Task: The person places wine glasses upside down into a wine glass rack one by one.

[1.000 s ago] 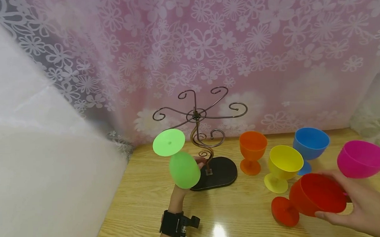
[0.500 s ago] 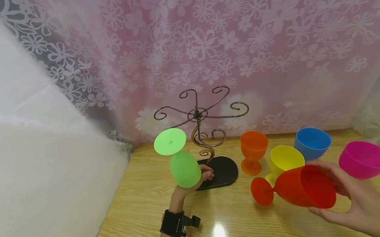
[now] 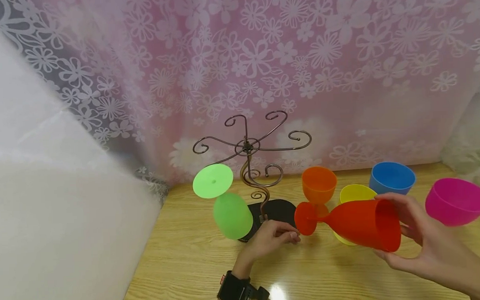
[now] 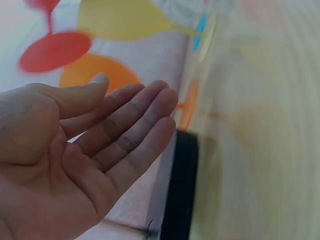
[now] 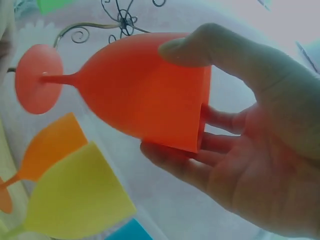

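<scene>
Smooth red cup point(image 3: 347, 222): held sideways above grained table point(image 3: 180, 258), bowl point(image 3: 363, 225) gripped by right hand point(image 3: 428, 249) | Left hand point(image 3: 271, 238): fingers relaxed, nothing held, near cup's round foot point(image 3: 306, 219), by curled-wire rack point(image 3: 279, 208)

Red goblet point(image 3: 359, 223), green goblet point(image 3: 232, 216), orange goblet point(image 3: 319, 185), yellow goblet point(image 3: 355, 193), blue goblet point(image 3: 392, 180), pink goblet point(image 3: 458, 203) made six, one per colour. Left hand point(image 3: 268, 238) and right hand point(image 3: 425, 245) made two. Wire stand point(image 3: 247, 146) numbered one, with six arms point(image 3: 281, 149). Visible wrist strap point(image 3: 234, 290) came to one; wooden table point(image 3: 180, 258), one.
</scene>
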`<control>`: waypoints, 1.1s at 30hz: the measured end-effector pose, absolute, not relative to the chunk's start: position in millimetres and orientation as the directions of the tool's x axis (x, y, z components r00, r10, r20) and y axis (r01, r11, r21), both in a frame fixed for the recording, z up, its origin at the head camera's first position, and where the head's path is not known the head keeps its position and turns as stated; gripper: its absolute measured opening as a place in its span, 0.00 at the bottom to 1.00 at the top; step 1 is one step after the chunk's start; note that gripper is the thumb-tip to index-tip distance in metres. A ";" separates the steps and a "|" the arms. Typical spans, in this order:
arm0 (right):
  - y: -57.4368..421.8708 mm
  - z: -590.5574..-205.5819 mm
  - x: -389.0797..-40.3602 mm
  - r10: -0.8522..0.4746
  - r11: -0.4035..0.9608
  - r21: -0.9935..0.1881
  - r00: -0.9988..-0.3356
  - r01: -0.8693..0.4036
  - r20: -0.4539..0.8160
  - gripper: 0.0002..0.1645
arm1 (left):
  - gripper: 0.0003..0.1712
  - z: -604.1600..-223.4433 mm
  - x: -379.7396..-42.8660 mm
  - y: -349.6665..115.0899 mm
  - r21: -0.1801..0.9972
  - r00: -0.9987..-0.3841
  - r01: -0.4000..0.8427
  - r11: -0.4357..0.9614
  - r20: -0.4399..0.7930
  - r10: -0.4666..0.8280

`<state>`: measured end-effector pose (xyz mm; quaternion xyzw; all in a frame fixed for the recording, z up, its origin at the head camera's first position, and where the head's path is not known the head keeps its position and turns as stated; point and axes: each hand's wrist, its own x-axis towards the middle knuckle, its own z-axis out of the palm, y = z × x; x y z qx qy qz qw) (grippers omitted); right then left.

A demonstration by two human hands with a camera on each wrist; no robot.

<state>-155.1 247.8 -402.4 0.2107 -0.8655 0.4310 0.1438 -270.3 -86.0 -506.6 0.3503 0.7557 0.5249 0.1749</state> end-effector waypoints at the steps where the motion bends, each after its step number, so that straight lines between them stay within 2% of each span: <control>1: 246.0 -402.4 -155.8 -0.247 0.518 -0.692 -0.862 -0.503 0.442 0.69 | 0.15 -508.0 -268.5 -82.1 0.917 -0.686 0.345 0.202 0.099 0.721; 6: 234.2 -400.6 -158.5 -0.257 0.425 -0.709 -0.826 -0.563 0.502 0.69 | 0.16 -507.9 -257.5 -65.3 0.967 -0.641 0.241 0.084 0.094 0.762; 10: 222.7 -397.8 -159.5 -0.261 0.415 -0.708 -0.820 -0.572 0.510 0.68 | 0.19 -501.7 -249.2 -55.8 0.989 -0.587 0.114 -0.090 0.140 0.797; 13: 214.9 -397.1 -161.1 -0.279 0.416 -0.696 -0.811 -0.585 0.514 0.67 | 0.23 -495.4 -243.5 -50.8 0.981 -0.579 -0.008 -0.192 0.152 0.801; 17: 207.4 -398.6 -163.2 -0.287 0.434 -0.680 -0.806 -0.591 0.517 0.68 | 0.28 -487.4 -237.1 -47.2 0.940 -0.613 -0.183 -0.289 0.120 0.781; 21: 203.3 -400.6 -167.2 -0.284 0.476 -0.668 -0.819 -0.572 0.499 0.68 | 0.33 -481.8 -235.0 -45.6 0.887 -0.650 -0.287 -0.361 0.097 0.754; 24: 201.5 -402.4 -170.5 -0.286 0.490 -0.657 -0.818 -0.572 0.499 0.67 | 0.33 -478.0 -233.8 -43.4 0.857 -0.682 -0.323 -0.402 0.084 0.726; 28: 200.8 -405.1 -174.4 -0.297 0.506 -0.631 -0.806 -0.588 0.513 0.67 | 0.29 -473.0 -231.0 -39.1 0.828 -0.744 -0.343 -0.443 0.048 0.667; 33: 201.5 -409.2 -176.6 -0.304 0.544 -0.625 -0.825 -0.560 0.476 0.64 | 0.25 -470.2 -229.0 -35.0 0.787 -0.808 -0.354 -0.506 0.015 0.589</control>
